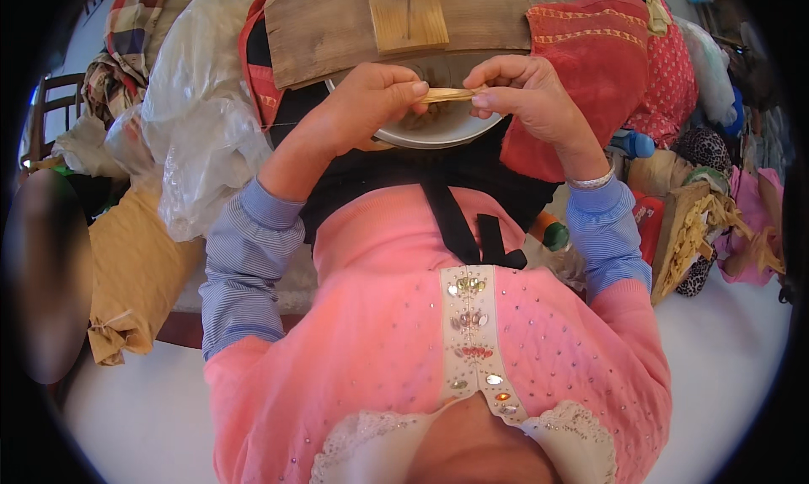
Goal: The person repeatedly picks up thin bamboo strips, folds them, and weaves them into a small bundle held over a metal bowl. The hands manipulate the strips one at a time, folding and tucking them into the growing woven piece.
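Between my two hands, over a white bowl (447,140), stretches a slim pale-yellow roll (448,95) that looks like dried leaf or straw. My left hand (369,103) pinches its left end between thumb and fingers. At the other end, the thumb and fingertips of my right hand (533,98) are closed on it. Brownish matter shows in the bowl, too dim to make out. A wooden board (316,33) covers the bowl's far side, with a lighter wood block (408,16) on top.
Red cloth (590,71) lies to the right of the board. Clear plastic sheeting (202,122) and a tan wrapped bundle (139,265) are on the left. To the right sit a blue-capped bottle (634,144) and a pile of yellowish dried leaf-like pieces (693,231).
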`<state>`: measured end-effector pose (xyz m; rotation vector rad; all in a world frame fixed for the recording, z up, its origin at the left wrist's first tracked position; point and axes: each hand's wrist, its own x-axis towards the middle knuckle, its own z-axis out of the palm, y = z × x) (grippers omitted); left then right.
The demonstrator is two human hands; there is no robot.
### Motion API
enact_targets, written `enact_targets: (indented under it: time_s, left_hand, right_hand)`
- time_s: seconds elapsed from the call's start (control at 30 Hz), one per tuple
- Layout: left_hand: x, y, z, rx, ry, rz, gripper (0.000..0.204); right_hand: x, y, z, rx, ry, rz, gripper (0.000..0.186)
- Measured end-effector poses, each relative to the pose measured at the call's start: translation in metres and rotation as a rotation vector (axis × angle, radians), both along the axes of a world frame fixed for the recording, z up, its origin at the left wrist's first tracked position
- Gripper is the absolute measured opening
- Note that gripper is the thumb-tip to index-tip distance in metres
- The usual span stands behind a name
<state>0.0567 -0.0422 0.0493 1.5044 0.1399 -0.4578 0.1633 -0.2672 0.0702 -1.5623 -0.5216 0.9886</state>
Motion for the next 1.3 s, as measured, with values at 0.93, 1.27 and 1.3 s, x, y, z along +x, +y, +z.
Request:
enact_targets:
  time_s: [0.93,1.27,1.3]
  left_hand:
    - [0.029,0.001,-0.038,0.396,-0.371,0.419,0.017]
    - [-0.026,0.000,0.017,0.186,-0.338,0.145,0.024]
    - [-0.025,0.003,0.039,0.166,-0.330,0.118,0.024]
  right_hand:
    - [-0.001,0.061,-0.024,0.018,-1.494,-0.264,0.006]
    - [-0.023,0.024,0.009,-0.235,-1.024,0.029,0.023]
    - [-0.040,0.022,0.023,-0.200,-0.798,0.154,0.022]
